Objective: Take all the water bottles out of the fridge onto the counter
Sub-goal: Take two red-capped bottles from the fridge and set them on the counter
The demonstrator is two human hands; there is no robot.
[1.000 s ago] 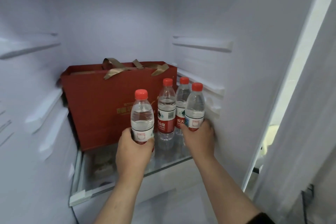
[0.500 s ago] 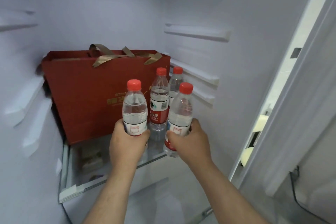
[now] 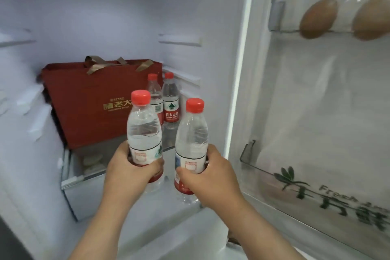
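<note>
"农夫山" on the rear bottle's red label [image 3: 171,114]; "Fresh" on the door bin [image 3: 329,191].

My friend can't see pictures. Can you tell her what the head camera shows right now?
Two hands each hold a red-capped water bottle upright in front of an open fridge: the left hand holds one bottle, the right hand another. Two more bottles stand on the shelf beside a red gift bag. Two eggs sit in the door.

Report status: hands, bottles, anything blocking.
Left hand shut on left bottle, right hand shut on right bottle. Two bottles on the fridge shelf, beside red gift bag. Nothing blocking.
</note>
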